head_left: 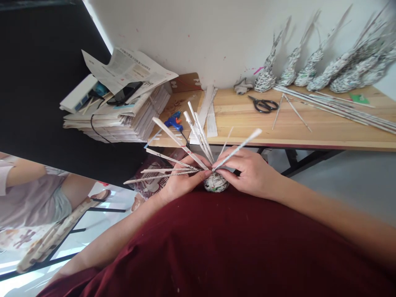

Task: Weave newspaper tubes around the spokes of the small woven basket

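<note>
Head view: left hand (182,180) pinches a round, whitish woven-paper base (216,184) near the dark-red cloth garment (216,239), seemingly steadying it while the right hand (252,171) grips a slender white paper stick (239,148).

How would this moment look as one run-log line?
left hand: holding woven paper base | right hand: against paper stick | scissors: on table

Black-speckled white woven base (216,184), black scissors (258,102), maroon garment (216,239)
</note>
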{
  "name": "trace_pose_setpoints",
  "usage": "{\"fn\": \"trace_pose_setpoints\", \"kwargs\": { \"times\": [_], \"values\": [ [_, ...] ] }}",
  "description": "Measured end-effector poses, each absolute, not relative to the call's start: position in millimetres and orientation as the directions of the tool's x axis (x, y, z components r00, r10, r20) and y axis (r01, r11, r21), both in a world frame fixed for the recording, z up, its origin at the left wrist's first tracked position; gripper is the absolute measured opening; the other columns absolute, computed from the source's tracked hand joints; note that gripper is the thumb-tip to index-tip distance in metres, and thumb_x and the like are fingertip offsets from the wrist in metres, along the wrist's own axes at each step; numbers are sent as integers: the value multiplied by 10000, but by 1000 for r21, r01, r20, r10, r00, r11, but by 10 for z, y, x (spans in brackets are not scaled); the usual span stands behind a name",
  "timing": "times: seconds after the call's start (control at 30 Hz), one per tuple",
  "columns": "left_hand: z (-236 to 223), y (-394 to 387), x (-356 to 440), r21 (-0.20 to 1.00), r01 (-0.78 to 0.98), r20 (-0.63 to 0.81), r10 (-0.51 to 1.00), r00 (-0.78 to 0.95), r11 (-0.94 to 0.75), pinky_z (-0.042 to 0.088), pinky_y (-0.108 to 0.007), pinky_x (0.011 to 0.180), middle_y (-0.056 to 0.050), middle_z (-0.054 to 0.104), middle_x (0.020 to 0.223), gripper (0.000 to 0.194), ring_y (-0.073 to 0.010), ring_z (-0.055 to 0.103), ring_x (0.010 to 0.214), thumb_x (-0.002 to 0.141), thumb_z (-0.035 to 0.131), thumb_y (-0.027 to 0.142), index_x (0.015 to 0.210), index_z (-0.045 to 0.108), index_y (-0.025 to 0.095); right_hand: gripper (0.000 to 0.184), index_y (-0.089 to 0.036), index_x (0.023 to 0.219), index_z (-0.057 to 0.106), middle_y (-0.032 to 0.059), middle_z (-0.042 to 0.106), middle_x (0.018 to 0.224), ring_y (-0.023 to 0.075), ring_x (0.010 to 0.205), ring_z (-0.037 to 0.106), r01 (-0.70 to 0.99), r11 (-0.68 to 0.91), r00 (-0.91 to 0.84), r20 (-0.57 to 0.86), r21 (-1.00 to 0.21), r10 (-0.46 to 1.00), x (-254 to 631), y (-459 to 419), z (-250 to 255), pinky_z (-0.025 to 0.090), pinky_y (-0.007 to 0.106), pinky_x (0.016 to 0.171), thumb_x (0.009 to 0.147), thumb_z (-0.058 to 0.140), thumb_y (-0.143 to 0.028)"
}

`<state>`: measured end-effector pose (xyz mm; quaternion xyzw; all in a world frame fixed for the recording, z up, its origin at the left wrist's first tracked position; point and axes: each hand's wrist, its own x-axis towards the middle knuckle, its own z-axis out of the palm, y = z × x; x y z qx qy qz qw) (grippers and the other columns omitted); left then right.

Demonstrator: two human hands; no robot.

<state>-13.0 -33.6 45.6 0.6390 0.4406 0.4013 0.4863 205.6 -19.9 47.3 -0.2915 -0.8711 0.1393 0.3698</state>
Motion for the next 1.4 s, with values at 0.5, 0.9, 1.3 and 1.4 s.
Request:
{"fn": "trace_pose_setpoints", "kwargs": {
  "times": [0.5, 0.9, 1.3, 1.4],
  "values": [
    [441, -342, -93, 989, 127, 33, 964, 263, -69, 519, -275, 680, -42, 721, 777, 240, -153, 647, 714, 777, 813, 355, 834, 705, 148, 66, -195, 897, 740, 12, 755, 858, 124, 695, 641, 380, 424, -467, 225, -823, 855, 2061, -216, 512, 483, 253, 661, 841, 706, -192],
    [447, -347, -84, 978, 154, 86, 945, 317, -141, 501, -244, 661, -33, 694, 761, 180, -135, 626, 701, 832, 761, 306, 848, 677, 147, 334, -169, 1006, 642, 38, 691, 901, 168, 828, 638, 53, -49, -603, -71, -997, 794, 2092, -10, 399, 529, 319, 772, 737, 796, -293],
    [422, -342, -90, 990, 107, 54, 944, 327, -94, 503, -264, 679, -45, 678, 792, 241, -143, 620, 715, 824, 772, 349, 865, 668, 136, 230, -175, 862, 680, 5, 706, 799, 159, 759, 643, 160, 86, -761, -68, -983, 646, 2096, 217, 441, 493, 282, 720, 736, 812, -314],
    [414, -343, -107, 993, 78, 57, 934, 351, -90, 494, -267, 689, -48, 667, 798, 244, -143, 612, 727, 832, 766, 352, 873, 661, 136, 193, -176, 844, 659, -11, 677, 746, 136, 698, 601, 169, 130, -771, -48, -977, 635, 2070, 224, 441, 471, 265, 675, 761, 782, -299]
  ]
}}
